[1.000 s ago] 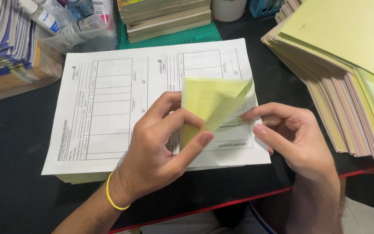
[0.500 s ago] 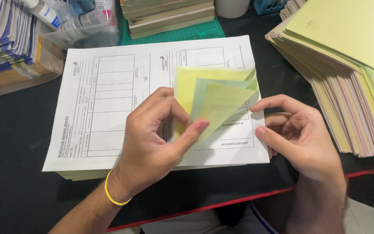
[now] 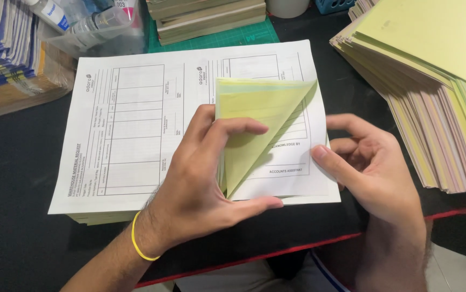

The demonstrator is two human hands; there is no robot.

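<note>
1. Working at a black table (image 3: 17,178) with a red front edge; stack of printed white forms (image 3: 135,124) lying flat at centre, yellow sheets showing beneath along its near edge.
2. Left hand (image 3: 200,184) resting on the right half of the stack, yellow band (image 3: 138,246) circling the wrist.
3. Left fingers (image 3: 233,128) curling over a folded-back bundle of yellow sheet corners (image 3: 260,116); thumb (image 3: 260,204) lying along the stack's near edge under the fold. Closed on the bundle, pinching it up off the stack.
4. Bundle standing lifted at the stack's right half, peeled toward the left, tip pointing down toward the thumb; several thin yellow and pale green edges showing at its top.
5. Right hand (image 3: 376,173) sitting just right of the bundle, thumb tip (image 3: 319,154) pressing on the white sheet near the stack's right edge; other fingers loosely bent and spread, gripping nothing.
6. Big fanned pile of yellow and pink sheets (image 3: 433,81) sitting at right, well apart from the left hand, near the right one.
7. Green cutting mat (image 3: 216,40) lying beyond the stack, with a pile of bound pads (image 3: 206,19) on it.
8. Clear tub holding bottles (image 3: 89,32) standing at top left; stacked booklets with blue edges (image 3: 3,54) lying at far left.
</note>
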